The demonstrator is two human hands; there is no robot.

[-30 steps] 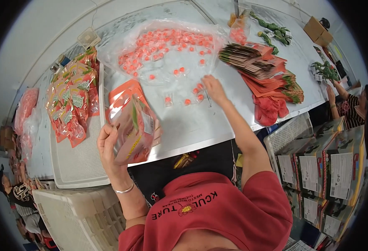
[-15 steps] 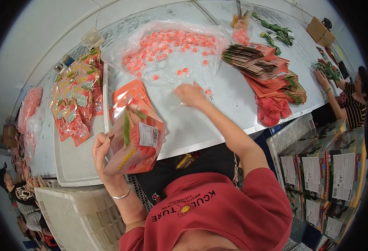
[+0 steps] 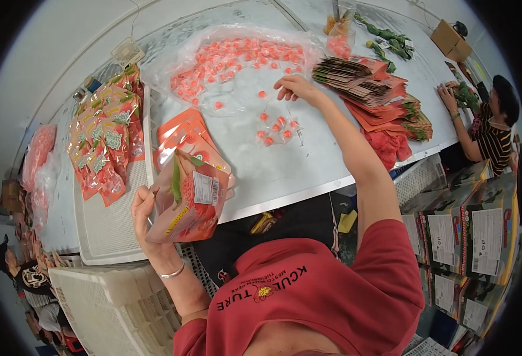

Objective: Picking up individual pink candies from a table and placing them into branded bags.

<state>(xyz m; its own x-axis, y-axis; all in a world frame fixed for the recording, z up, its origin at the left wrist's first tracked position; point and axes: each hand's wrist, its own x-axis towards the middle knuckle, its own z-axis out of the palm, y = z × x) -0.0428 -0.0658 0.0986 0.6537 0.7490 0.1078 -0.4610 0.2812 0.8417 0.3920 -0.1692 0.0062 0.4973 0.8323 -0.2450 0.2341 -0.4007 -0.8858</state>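
My left hand (image 3: 144, 216) grips the edge of a pink printed pouch (image 3: 197, 204) with a green leaf pattern and a white label. The pouch is held upright near the table's front edge. Over the table, my right hand (image 3: 297, 88) reaches out with fingers slightly curled and apart, and nothing shows in it. Below it lies a small cluster of red sweets in clear wrappers (image 3: 277, 130). One single wrapped sweet (image 3: 262, 94) is just left of its fingertips. Further back, a large heap of the same sweets (image 3: 243, 56) rests on a spread clear plastic bag.
Flat pink pouches (image 3: 185, 133) lie behind the held one. On the left, filled pouches (image 3: 106, 139) sit in a white tray (image 3: 109, 231). Stacked pouches (image 3: 362, 83) and a red cloth (image 3: 387, 148) lie right. Cartons (image 3: 487, 237) stand lower right; a co-worker (image 3: 492, 127) is beyond.
My right hand has moved away and to the right from the middle of the table. A cluster of sweets now shows where it was. My left hand still holds the pouch.
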